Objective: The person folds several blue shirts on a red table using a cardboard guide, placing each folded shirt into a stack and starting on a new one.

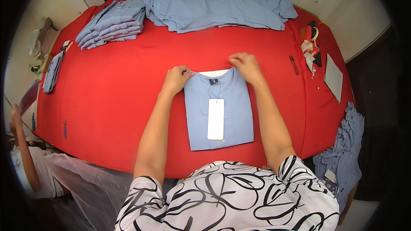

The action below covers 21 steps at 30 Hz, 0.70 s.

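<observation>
now we look down at the red table point(128, 94), with the folded blue shirt point(233, 119) lying in its middle near our edge, a white hang tag point(215, 119) on its front. our left hand point(176, 79) pinches the shirt's left collar corner, fingers closed on cloth. our right hand point(245, 66) presses its right shoulder, fingers curled on fabric. scissors point(294, 64) lie right of the shirt.
</observation>
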Motion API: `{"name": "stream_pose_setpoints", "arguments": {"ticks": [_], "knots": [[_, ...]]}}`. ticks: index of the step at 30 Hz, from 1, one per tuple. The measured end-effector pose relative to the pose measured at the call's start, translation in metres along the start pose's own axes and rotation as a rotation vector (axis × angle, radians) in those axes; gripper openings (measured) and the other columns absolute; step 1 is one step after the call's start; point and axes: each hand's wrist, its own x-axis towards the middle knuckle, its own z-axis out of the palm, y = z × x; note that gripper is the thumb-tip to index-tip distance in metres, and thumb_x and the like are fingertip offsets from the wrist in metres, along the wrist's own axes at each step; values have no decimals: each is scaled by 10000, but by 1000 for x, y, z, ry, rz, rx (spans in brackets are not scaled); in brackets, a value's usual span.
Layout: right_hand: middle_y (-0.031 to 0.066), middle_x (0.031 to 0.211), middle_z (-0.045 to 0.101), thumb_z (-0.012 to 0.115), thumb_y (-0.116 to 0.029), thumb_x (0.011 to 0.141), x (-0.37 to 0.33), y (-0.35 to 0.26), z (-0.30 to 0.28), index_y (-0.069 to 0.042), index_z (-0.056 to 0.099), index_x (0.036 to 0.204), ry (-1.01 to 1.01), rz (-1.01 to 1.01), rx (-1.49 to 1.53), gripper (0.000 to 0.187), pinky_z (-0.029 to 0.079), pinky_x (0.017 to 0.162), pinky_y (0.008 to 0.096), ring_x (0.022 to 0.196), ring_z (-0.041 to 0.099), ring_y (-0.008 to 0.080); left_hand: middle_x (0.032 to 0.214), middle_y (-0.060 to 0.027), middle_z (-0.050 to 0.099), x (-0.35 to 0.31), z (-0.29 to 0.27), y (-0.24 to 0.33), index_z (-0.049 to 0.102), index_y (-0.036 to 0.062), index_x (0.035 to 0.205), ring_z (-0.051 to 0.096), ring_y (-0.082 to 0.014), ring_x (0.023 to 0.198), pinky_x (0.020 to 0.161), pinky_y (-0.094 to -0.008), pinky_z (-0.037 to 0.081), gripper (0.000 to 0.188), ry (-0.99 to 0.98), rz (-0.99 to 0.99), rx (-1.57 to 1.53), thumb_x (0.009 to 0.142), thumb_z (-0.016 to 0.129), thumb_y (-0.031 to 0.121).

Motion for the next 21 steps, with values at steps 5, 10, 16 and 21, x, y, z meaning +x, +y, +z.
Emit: {"name": "stream_pose_setpoints", "arguments": {"ticks": [5, 10, 16, 21], "knots": [[66, 984, 672, 668, -205, 895, -16, 27, -27, -13, 681, 1108, -196, 237, 311, 286, 501, 746, 298, 870, 630, 146, 1075, -135, 637, -2, 45, 31, 693, 45, 1064, 559, -300, 1056, 917, -411, 439, 327, 309, 446, 393, 839, 724, 280], [31, 775, 637, 687, -124, 886, -17, 44, 3, -3, 667, 985, -52, 283, 372, 158, 439, 583, 245, 694, 558, 80, 1054, -105, 636, 4, 99, 61, 685, 75, 1072, 541, -303, 1040, 919, -436, 406, 340, 212, 484, 272, 829, 726, 309], [15, 751, 613, 655, -38, 896, -18, 38, 23, -3, 621, 932, 197, 342, 745, 60, 435, 605, 232, 689, 540, 74, 955, -79, 652, 14, 105, 51, 696, 62, 948, 564, -283, 951, 848, -415, 399, 272, 319, 547, 111, 838, 715, 310], [45, 830, 611, 687, -10, 859, -46, 40, 25, -1, 576, 940, 225, 343, 866, 138, 469, 656, 225, 743, 576, 86, 951, -87, 661, 15, 111, 56, 707, 57, 910, 578, -289, 910, 832, -410, 402, 250, 386, 521, 90, 843, 707, 298]]}}
